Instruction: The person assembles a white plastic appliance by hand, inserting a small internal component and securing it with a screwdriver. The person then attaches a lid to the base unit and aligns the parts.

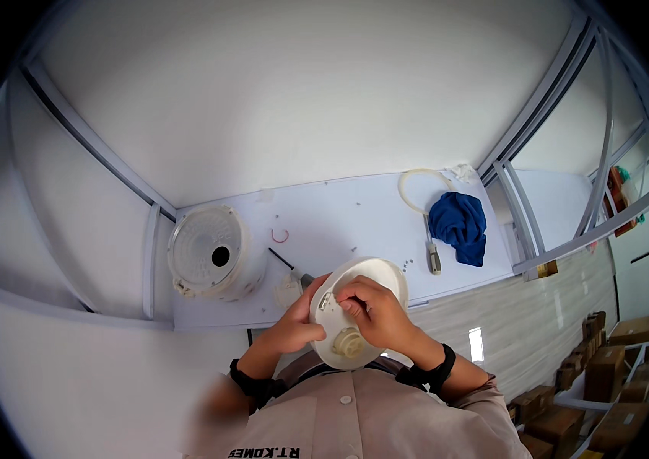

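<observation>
You hold the white dished cover (379, 272) just in front of your shirt, the left hand (294, 324) clamping its rim between thumb and fingers, the right hand (380, 314) curled over its inner face, though I cannot tell whether its fingers pinch anything. You seem to be working at the small fitting (325, 301) near that rim, so the next move likely calls for a steady cover and light fingertip control. On the table (324, 214), a screwdriver (303, 278) lies close beyond your left hand, and loose screws (408, 264) beside the cover could be knocked.
</observation>
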